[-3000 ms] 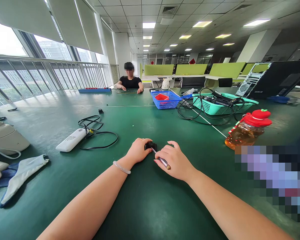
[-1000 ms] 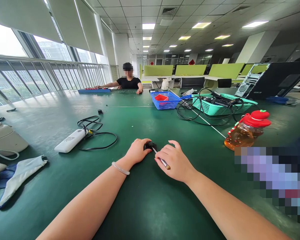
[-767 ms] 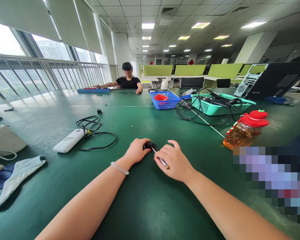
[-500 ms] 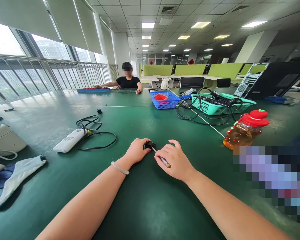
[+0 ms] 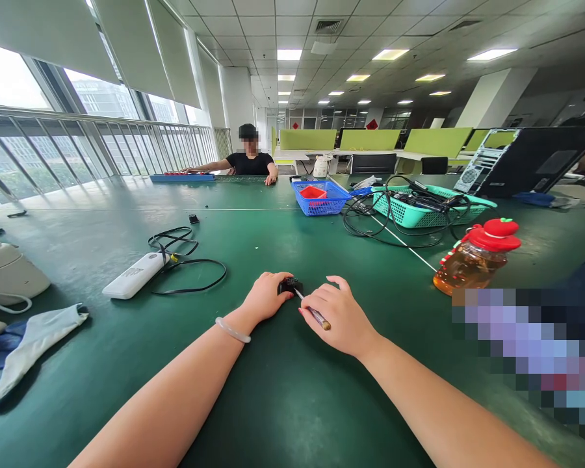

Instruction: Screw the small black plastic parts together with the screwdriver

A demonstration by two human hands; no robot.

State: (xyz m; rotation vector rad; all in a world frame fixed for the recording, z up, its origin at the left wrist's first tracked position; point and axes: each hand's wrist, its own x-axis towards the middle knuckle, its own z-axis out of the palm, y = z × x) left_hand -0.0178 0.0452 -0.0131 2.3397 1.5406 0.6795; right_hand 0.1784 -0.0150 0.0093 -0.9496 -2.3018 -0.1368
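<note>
In the head view my left hand (image 5: pixel 267 296) grips a small black part (image 5: pixel 290 285) against the green tabletop (image 5: pixel 292 390); its kind is too small to make out. A pale bracelet circles my left wrist. My right hand (image 5: pixel 341 315) is closed around a screwdriver (image 5: pixel 320 318), with the index or little finger lifted. The screwdriver's thin metal shaft points up and left, and its tip meets the near right side of the black part. Its handle end points toward me.
Left lie a white power strip (image 5: pixel 135 276) with a black cord, and a glove (image 5: pixel 39 341). A red-lidded bottle (image 5: pixel 478 257) stands right. Behind are a blue basket (image 5: pixel 322 205), a green basket (image 5: pixel 404 214) with cables, and a tilted black computer case (image 5: pixel 531 162). A person (image 5: pixel 248 156) sits opposite.
Both hands keep their hold, the screwdriver's tip still at the black part. The view has shifted very slightly.
</note>
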